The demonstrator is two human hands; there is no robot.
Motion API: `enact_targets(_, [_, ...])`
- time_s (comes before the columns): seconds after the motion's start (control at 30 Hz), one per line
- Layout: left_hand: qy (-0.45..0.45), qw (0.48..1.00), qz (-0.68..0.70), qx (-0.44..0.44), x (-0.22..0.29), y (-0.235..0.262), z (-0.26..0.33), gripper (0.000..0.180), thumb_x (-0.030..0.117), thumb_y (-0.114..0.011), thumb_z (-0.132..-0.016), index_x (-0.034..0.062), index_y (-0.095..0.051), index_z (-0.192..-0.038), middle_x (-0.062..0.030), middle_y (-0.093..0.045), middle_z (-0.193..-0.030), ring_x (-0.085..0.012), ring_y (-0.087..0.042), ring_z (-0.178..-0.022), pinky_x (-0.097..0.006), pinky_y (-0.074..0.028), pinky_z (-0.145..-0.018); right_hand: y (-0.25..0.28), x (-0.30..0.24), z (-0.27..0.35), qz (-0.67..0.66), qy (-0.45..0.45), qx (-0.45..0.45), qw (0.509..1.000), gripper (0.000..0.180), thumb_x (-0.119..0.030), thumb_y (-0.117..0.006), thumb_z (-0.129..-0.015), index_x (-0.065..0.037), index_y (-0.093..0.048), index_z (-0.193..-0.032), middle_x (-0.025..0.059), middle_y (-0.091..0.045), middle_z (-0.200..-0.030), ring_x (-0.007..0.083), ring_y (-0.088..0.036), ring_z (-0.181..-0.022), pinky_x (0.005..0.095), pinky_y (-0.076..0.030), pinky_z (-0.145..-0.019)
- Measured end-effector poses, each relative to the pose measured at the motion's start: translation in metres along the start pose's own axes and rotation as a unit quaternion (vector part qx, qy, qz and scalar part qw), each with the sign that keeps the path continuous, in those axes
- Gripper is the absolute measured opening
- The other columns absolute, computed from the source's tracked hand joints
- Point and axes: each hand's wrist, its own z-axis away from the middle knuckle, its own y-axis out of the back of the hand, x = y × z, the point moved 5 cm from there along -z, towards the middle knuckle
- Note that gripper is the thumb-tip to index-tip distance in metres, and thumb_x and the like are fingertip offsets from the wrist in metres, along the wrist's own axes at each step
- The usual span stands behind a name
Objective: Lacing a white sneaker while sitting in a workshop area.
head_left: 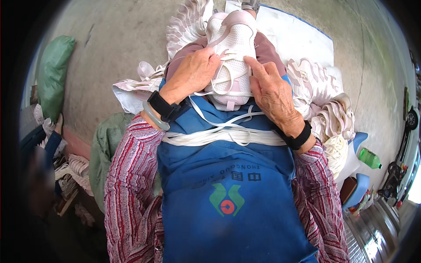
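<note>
A white mesh shoe upper (pixel 237 37) with pale pink trim lies across my lap, its toe end nearest me. White shoelace (pixel 224 80) runs loosely over its front. My left hand (pixel 195 70) is closed in a pinch on the lace at the upper's left side. On the opposite edge, my right hand (pixel 272 90) has its index fingertip pressed by the eyelets, with the other fingers curled against the side; their tips are partly hidden. A bundle of white laces (pixel 219 136) lies across my blue apron (pixel 228 179), loose ends trailing up to the shoe.
Stacked white and pink shoe uppers lie at far left (pixel 189 26) and right (pixel 313 85). Beside me stand a green sack (pixel 55 76) and more pale laces (pixel 337 153). A green bottle (pixel 369 158) is on the floor at right, near a blue chair (pixel 356 191).
</note>
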Motion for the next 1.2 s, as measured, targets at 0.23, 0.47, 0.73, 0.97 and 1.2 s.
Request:
enact_targets(0.23, [0.082,0.987,0.134,-0.038,-0.005,0.003,0.012,0.038,0.029,-0.046,-0.096,-0.0062,-0.060,-0.091,-0.0209,-0.061,-0.073,-0.0307,-0.060,-0.066,-0.039,-0.047,-0.063,0.016,-0.012,0.003,-0.034,0.009,0.000,0.999,0.034,-0.010,-0.061,-0.086,-0.010,-0.057,-0.120,0.0119,-0.053,-0.084,0.0304,-0.060,-0.064,0.0386,-0.051,-0.058])
enact_targets(0.47, [0.165,0.922,0.260,-0.237,0.025,0.004,0.053,0.034,0.030,-0.052,-0.097,-0.0021,-0.062,-0.091,-0.0018,-0.056,-0.070,-0.0087,-0.050,-0.066,-0.028,-0.043,-0.059,0.002,-0.031,-0.010,-0.212,-0.057,-0.043,0.975,0.021,-0.017,-0.061,-0.089,0.002,-0.064,-0.079,0.0171,-0.062,-0.068,0.0351,-0.063,-0.062,0.0409,-0.049,-0.056])
enact_targets(0.73, [0.034,0.916,0.329,-0.227,0.068,-0.054,0.095,0.029,0.025,-0.051,-0.096,-0.0030,-0.057,-0.090,-0.0187,-0.058,-0.071,-0.0289,-0.059,-0.066,-0.039,-0.046,-0.062,-0.004,-0.028,-0.006,-0.144,-0.105,-0.107,0.978,0.024,-0.021,-0.065,-0.084,0.002,-0.063,-0.077,0.0194,-0.060,-0.063,0.0368,-0.062,-0.058,0.0413,-0.048,-0.053])
enact_targets(0.97, [-0.023,0.919,0.304,-0.250,0.079,-0.047,0.084,0.028,0.024,-0.053,-0.097,-0.0029,-0.055,-0.091,-0.0123,-0.053,-0.068,-0.0195,-0.048,-0.062,-0.037,-0.043,-0.061,0.004,-0.015,0.004,-0.231,-0.141,-0.059,0.961,0.019,-0.014,-0.064,-0.086,0.003,-0.061,-0.077,0.0194,-0.058,-0.062,0.0343,-0.059,-0.055,0.0374,-0.046,-0.052])
enact_targets(1.2, [-0.003,0.984,0.146,0.101,0.036,0.008,0.034,0.015,0.016,-0.059,-0.092,0.0028,-0.052,-0.092,-0.0196,-0.061,-0.073,-0.0393,-0.061,-0.070,-0.045,-0.046,-0.061,0.002,-0.015,0.004,-0.138,-0.082,-0.024,0.987,0.032,-0.008,-0.059,-0.089,-0.006,-0.053,-0.120,0.0122,-0.058,-0.064,0.0226,-0.059,-0.054,0.0337,-0.046,-0.052])
